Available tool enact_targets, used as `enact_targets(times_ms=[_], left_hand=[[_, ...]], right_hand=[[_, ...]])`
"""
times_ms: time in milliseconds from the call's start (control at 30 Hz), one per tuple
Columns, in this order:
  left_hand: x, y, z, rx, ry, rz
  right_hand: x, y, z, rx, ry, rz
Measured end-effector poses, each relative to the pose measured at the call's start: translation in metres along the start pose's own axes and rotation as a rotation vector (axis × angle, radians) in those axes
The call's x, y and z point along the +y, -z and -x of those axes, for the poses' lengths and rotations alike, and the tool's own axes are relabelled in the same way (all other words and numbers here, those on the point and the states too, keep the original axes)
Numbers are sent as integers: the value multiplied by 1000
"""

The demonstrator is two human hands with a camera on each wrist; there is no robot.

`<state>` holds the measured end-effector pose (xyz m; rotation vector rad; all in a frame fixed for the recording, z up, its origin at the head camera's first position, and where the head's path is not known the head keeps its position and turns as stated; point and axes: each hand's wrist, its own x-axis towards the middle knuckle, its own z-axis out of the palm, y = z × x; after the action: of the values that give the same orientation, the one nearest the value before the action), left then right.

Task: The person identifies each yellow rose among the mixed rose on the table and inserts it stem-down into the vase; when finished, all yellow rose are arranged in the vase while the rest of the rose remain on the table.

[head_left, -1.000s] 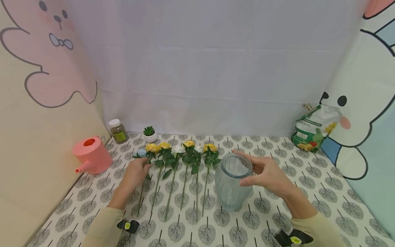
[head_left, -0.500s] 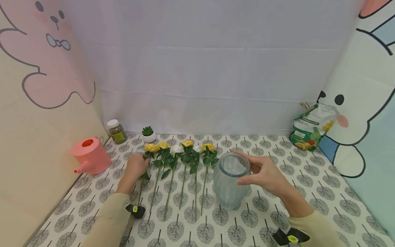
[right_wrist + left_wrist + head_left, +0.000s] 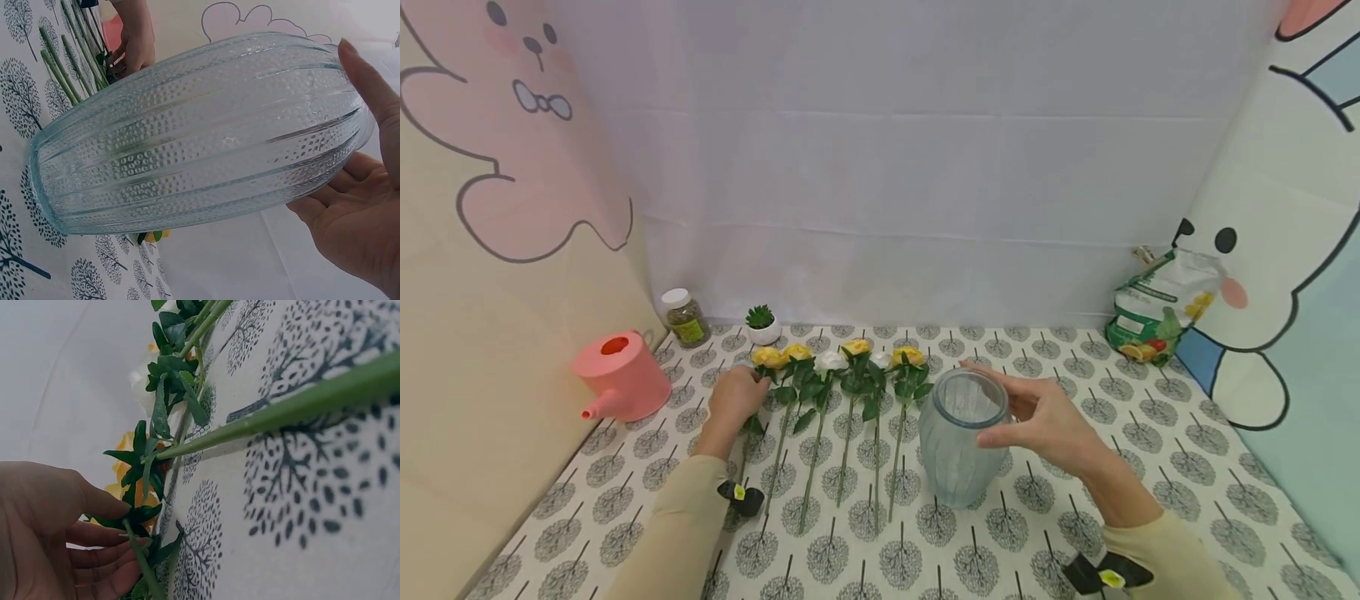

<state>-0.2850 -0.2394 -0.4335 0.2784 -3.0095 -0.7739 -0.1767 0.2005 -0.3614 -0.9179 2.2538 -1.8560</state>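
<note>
A row of several yellow roses (image 3: 908,356) and white roses (image 3: 830,361) lies on the patterned cloth, stems toward the person. At the row's left end my left hand (image 3: 733,404) pinches a blue rose just under its bloom, which the hand mostly hides. In the left wrist view, thumb and fingertips close on its green stem (image 3: 145,570) among the leaves. To the right of the row stands an upright ribbed, clear bluish glass vase (image 3: 958,462). My right hand (image 3: 1052,425) holds it near the rim, thumb in front and fingers behind.
A pink watering can (image 3: 632,385) stands at the left edge. Behind it are a white-lidded jar (image 3: 687,321) and a small potted succulent (image 3: 763,327). A green and white bag (image 3: 1165,308) leans at the back right, against the printed cloth wall (image 3: 1285,250).
My left hand has moved slightly up and forward over the blue rose's bloom, and its fingers have closed on the stem. The right hand and the vase stay in place.
</note>
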Motion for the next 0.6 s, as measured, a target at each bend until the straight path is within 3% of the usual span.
enact_targets(times_ms=[300, 600], left_hand=[[2, -4, -3, -5, 48, 14], [3, -3, -3, -7, 50, 18]], right_hand=[[0, 1, -1, 2, 2, 11], [1, 0, 0, 7, -5, -22]])
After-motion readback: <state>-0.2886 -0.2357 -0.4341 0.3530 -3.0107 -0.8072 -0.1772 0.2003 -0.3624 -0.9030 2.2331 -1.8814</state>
